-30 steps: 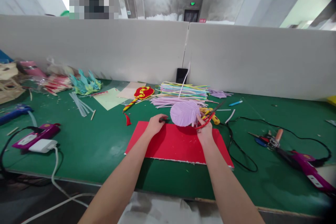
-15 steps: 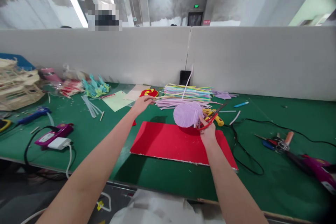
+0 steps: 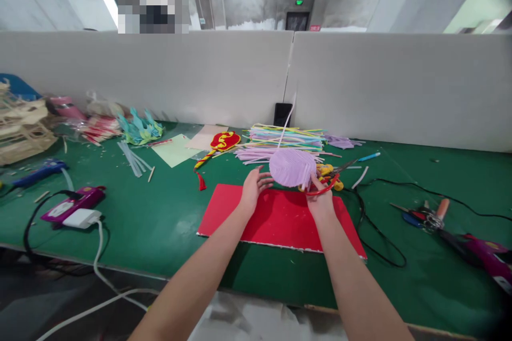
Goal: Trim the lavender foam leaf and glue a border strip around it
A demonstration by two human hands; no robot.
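My right hand [image 3: 320, 200] grips a flat lilac disc [image 3: 292, 168] of fuzzy pipe cleaners laid side by side, along with red-handled scissors [image 3: 328, 185] whose blades point to the upper right. Just left of the disc, my left hand [image 3: 256, 189] has its fingers apart and nothing in them. Beneath both hands lies a red board [image 3: 232, 213]. Behind the disc is a pile of pastel pipe cleaners [image 3: 296, 136]. One pale strand [image 3: 287, 120] rises above the pile; where it starts is hidden by the disc.
A red and yellow fan-shaped ornament [image 3: 226, 141] with a tassel lies left of the pile. A blue pen [image 3: 368, 157], black cable [image 3: 384, 245] and keys [image 3: 430, 219] are on the right. Purple power strip [image 3: 76, 205] and blue glue gun [image 3: 40, 172] sit left. A partition [image 3: 180, 74] stands behind.
My left hand has come back from beside the red and yellow ornament, rightward toward the disc. The ornament now shows whole with its tassel. The disc and scissors have shifted slightly right in view.
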